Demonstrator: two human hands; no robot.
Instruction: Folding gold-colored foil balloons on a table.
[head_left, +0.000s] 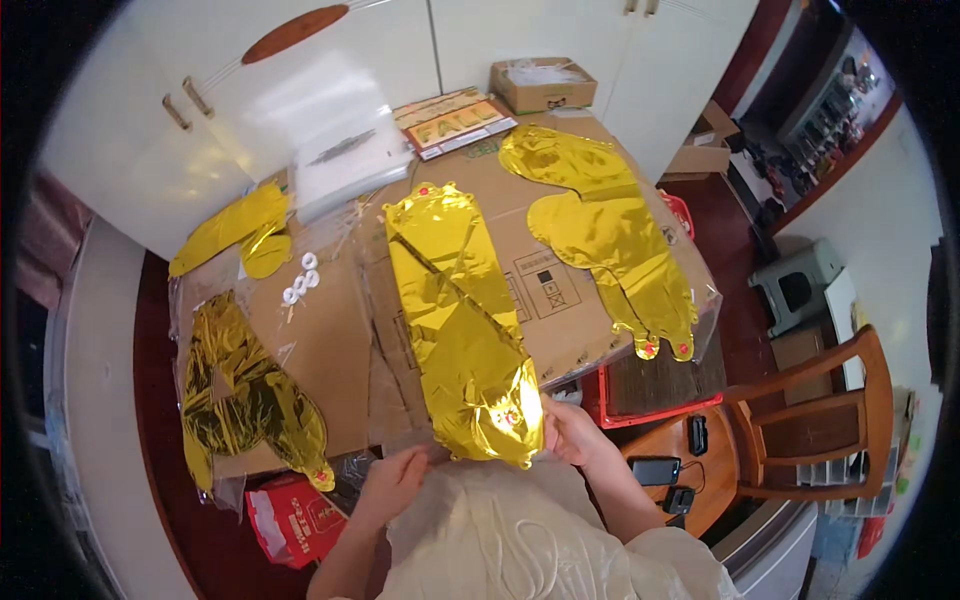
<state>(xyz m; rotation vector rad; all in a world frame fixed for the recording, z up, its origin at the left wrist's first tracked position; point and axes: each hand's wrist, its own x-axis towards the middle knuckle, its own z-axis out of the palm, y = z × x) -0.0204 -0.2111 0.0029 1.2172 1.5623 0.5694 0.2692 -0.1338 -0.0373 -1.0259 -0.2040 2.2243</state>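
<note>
A long, flat gold foil balloon (455,290) lies lengthwise in the middle of the cardboard-covered table, its near end hanging by my waist. My right hand (572,432) pinches its near right corner. Left of that end, my left hand (395,482) is closed, fingertips together beside some clear film; what they grip is too faint to make out. To the right lies another gold foil balloon (615,230) with rounded bulges. A crumpled, splayed gold foil balloon (250,390) rests at the near left, and a folded gold foil balloon (235,232) at the far left.
Clear plastic bags (345,165) are stacked at the back beside a printed card (455,122) and a small cardboard box (543,85). Several white rolls (302,280) sit left of centre. A red bag (295,520) stands below the table; a wooden chair (800,430) holds phones at right.
</note>
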